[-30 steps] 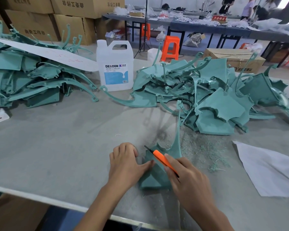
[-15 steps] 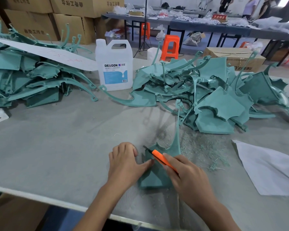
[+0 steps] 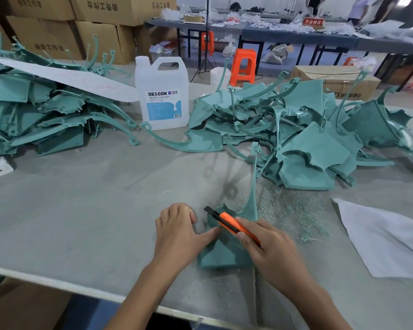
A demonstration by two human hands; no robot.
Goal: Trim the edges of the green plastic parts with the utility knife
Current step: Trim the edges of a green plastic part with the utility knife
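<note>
Left hand [image 3: 177,234]: knuckles up, fingers curled under, thumb stretched rightward and pressed against the green part [image 3: 227,253]. Right hand [image 3: 272,253]: back upward, fingers wrapped round the utility knife [image 3: 229,222]. Both forearms bare, angled inward from the near edge of the desk [image 3: 81,222].

We read DEXCON in dark capitals on the label [image 3: 163,104] of the jug [image 3: 161,76]; the lines beneath it are too small for us, and a barcode sits at its lower corner; the red sign [image 3: 313,21] on the far table says 不合格区 in white; the stacked boxes [image 3: 49,47] seem to carry 曲奇工作台, upside down on the upper ones; the red scrawl on the white sheet [image 3: 81,83] is illegible.
</note>
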